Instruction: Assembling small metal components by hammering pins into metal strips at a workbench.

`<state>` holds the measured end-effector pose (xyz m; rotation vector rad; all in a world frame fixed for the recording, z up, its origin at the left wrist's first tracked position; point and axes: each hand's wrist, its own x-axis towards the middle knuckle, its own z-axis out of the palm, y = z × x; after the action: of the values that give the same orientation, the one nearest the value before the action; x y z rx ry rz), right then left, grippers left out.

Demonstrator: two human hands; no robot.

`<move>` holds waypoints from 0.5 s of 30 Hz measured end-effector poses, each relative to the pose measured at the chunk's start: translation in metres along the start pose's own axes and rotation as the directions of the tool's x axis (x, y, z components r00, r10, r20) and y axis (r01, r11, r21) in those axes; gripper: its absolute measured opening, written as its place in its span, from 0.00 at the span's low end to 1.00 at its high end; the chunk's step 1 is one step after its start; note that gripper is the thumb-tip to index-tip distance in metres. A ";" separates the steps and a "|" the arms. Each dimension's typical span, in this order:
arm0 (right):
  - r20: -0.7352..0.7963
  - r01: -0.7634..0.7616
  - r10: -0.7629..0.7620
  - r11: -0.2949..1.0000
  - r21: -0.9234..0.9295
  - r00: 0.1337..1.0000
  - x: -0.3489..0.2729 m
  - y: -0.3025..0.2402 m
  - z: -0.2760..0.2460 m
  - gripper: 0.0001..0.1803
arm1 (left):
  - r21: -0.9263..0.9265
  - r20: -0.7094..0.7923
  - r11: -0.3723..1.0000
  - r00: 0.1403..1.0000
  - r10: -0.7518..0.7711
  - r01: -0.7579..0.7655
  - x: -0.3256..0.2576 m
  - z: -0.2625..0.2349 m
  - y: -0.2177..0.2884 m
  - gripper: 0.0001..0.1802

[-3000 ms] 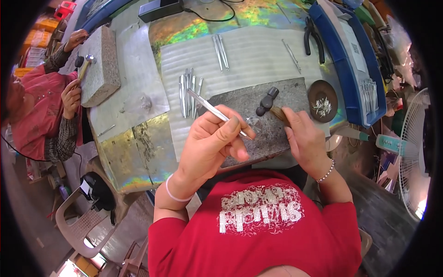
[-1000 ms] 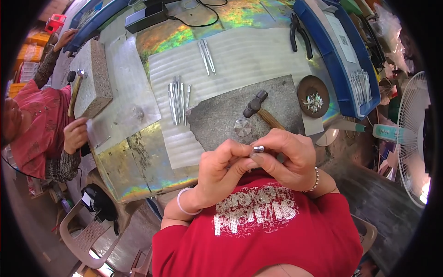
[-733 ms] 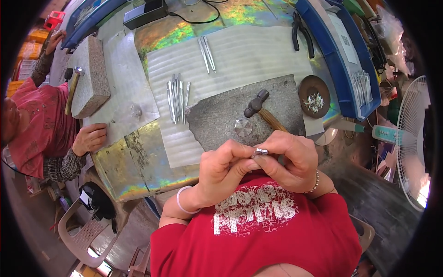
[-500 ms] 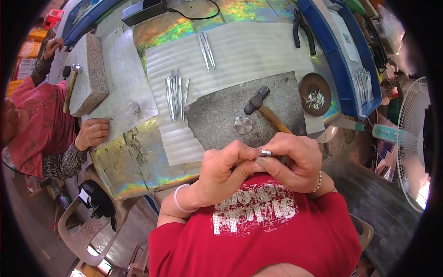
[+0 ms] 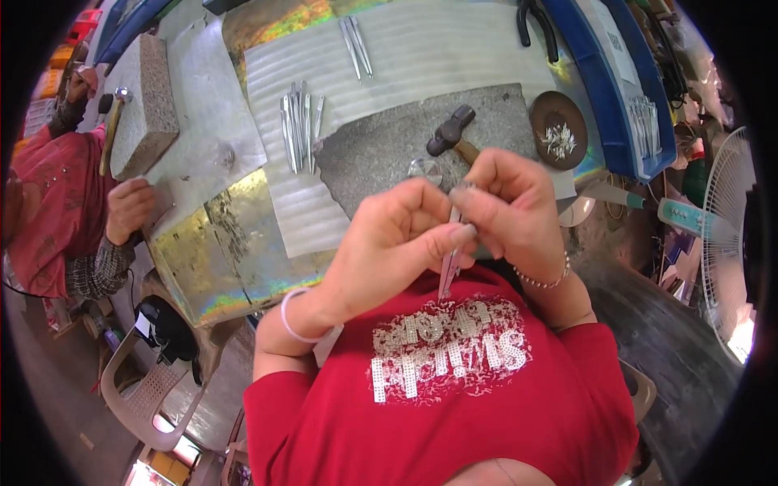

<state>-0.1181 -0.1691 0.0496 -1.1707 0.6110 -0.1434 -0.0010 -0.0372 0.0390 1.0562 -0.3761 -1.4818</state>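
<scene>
Close in front of my red shirt, both my hands are raised and pinching one slender silver metal piece [image 5: 448, 274], shaped like tweezers. My left hand [image 5: 405, 239] closes thumb and fingers on its middle. My right hand [image 5: 515, 206] pinches its upper end, which the fingertips mostly hide. The lower end points down toward the shirt. Just beyond my hands, a hammer [image 5: 450, 131] lies on a grey stone slab [image 5: 381, 154], its wooden handle partly behind my right hand. A round clear or shiny disc [image 5: 425, 170] sits on the slab, partly covered.
Several slim silver pieces [image 5: 300, 130] lie on the white foam sheet [image 5: 275, 61], with more [image 5: 355, 49] farther back. A brown dish [image 5: 571, 109] holds small slivers. Pliers [image 5: 539, 32], a blue tray [image 5: 600, 105] and a fan [image 5: 721, 243] are right; a co-worker's hand [image 5: 130, 209] and stone block [image 5: 150, 109] are left.
The metal piece has turned from end-on to pointing down, and more of its length shows. My hands have risen in the picture; the tabletop has shifted upward too.
</scene>
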 end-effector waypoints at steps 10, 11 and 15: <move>-0.093 -0.040 0.060 0.979 0.198 0.994 0.015 0.016 -0.006 0.09 | -0.161 0.083 0.963 0.975 -0.205 0.216 0.025 -0.012 0.009 0.09; -0.099 -0.042 0.065 0.974 0.223 0.993 0.015 0.017 -0.007 0.09 | -0.187 0.101 0.952 0.968 -0.229 0.244 0.026 -0.013 0.009 0.08; -0.096 -0.046 0.071 0.970 0.239 0.993 0.018 0.023 -0.010 0.09 | -0.203 0.098 0.942 0.963 -0.251 0.266 0.029 -0.012 0.014 0.08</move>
<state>-0.1132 -0.1758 0.0202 -0.9175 0.6997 -0.2219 0.0206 -0.0626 0.0315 0.9056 -0.1240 -1.7557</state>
